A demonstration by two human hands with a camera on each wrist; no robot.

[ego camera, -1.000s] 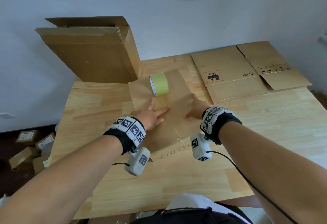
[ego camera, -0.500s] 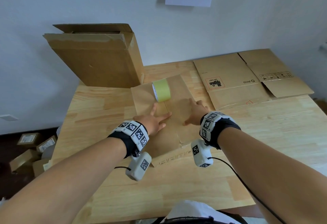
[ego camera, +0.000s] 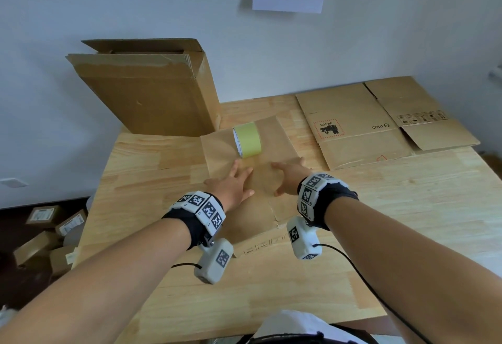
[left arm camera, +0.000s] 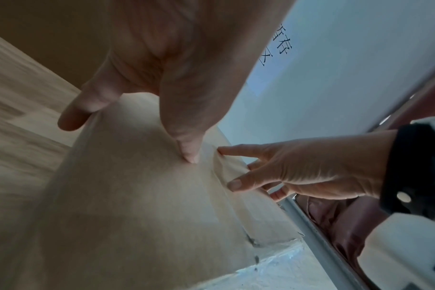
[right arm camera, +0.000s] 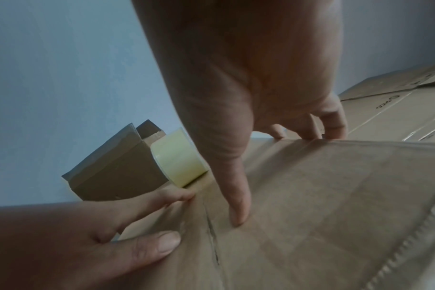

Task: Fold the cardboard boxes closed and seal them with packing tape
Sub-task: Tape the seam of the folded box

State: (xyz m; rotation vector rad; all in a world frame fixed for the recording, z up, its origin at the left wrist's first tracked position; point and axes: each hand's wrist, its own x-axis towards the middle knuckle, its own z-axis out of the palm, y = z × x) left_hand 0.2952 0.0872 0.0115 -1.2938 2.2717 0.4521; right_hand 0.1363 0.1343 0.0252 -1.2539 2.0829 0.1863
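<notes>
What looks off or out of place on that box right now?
The tape roll stands on edge atop the box, at the far end of the seam between the left hand and right hand; it could roll.

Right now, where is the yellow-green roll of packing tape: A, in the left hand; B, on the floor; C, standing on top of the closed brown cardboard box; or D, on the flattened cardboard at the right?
C: the yellow-green roll of packing tape stands on edge on the closed brown cardboard box, just beyond both hands.
</notes>
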